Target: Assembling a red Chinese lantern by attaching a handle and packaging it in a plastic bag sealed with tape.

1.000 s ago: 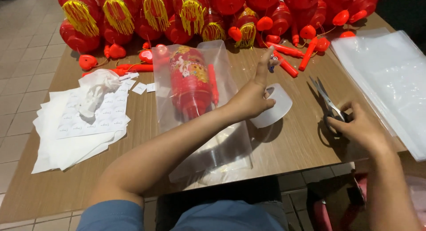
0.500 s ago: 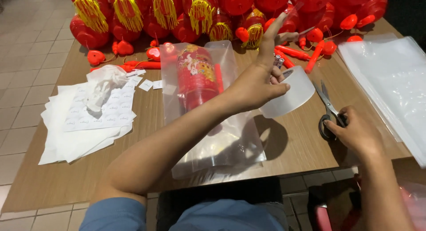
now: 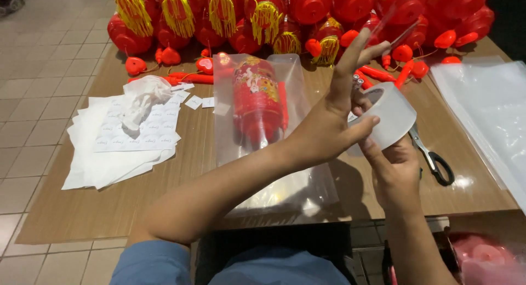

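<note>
Head view: a roll of clear tape [image 3: 386, 116] is held up above the wooden desk [image 3: 181, 192] between both hands. The left hand [image 3: 334, 118] is largely open, its index finger raised and the thumb pressed along the roll's outer face, seemingly feeling for the loose end. The right hand [image 3: 395, 173] is closed around the roll from below, so that it is steadied against the left thumb. Just left of the roll, a red lantern in a clear plastic bag [image 3: 257, 107] is laid flat on the desk, within reach of both hands. Scissors [image 3: 433, 156] are left beside the right hand. White sticker sheets [image 3: 129, 137] are stacked to the left, more red lanterns [image 3: 263, 11] are massed along the far edge, and clear bags [image 3: 487, 104] are piled to the right.
</note>
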